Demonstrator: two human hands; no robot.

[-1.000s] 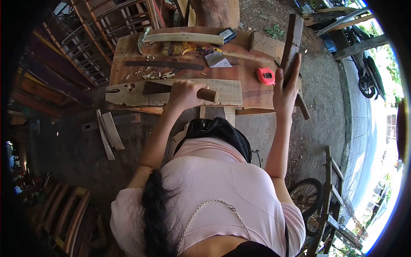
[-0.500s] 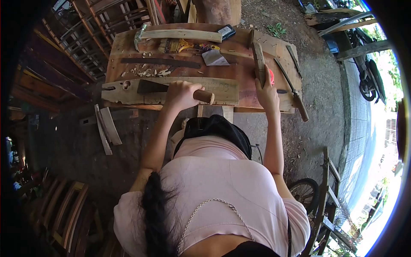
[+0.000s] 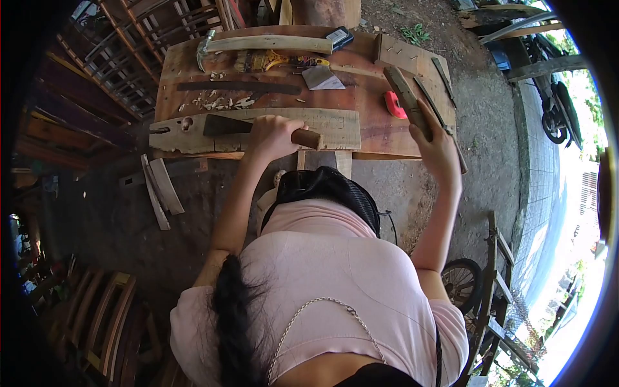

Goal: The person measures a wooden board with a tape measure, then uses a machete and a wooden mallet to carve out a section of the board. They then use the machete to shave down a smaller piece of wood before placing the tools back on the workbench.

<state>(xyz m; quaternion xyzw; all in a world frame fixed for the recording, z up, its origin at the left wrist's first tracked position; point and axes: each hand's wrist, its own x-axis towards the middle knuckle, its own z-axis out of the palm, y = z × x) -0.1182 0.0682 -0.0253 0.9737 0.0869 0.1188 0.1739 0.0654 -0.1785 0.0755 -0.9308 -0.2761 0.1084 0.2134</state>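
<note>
My left hand (image 3: pixel 276 135) is wrapped round a chisel with a wide dark blade (image 3: pixel 225 126) and a wooden handle (image 3: pixel 307 138). The blade lies over a long pale board (image 3: pixel 342 129) at the workbench's near edge, right of a round hole in the board. My right hand (image 3: pixel 433 138) grips a wooden stick (image 3: pixel 403 90) that slants up and left over the right part of the bench. Beside the stick rests a red object (image 3: pixel 394 105). A thin curved tool (image 3: pixel 431 100) lies to its right, partly hidden by my hand.
The workbench (image 3: pixel 374 138) also bears a hammer (image 3: pixel 258 43), a brush (image 3: pixel 258 61), a dark flat bar (image 3: pixel 238 86), a grey plate (image 3: pixel 322 79), a phone-like device (image 3: pixel 339 39) and wood shavings (image 3: pixel 219 102). Wood strips (image 3: pixel 165 187) lie on the floor.
My right hand has moved right and slightly down with the wooden stick, which now tilts further left. The red object is more exposed. My left hand keeps its hold on the chisel.
</note>
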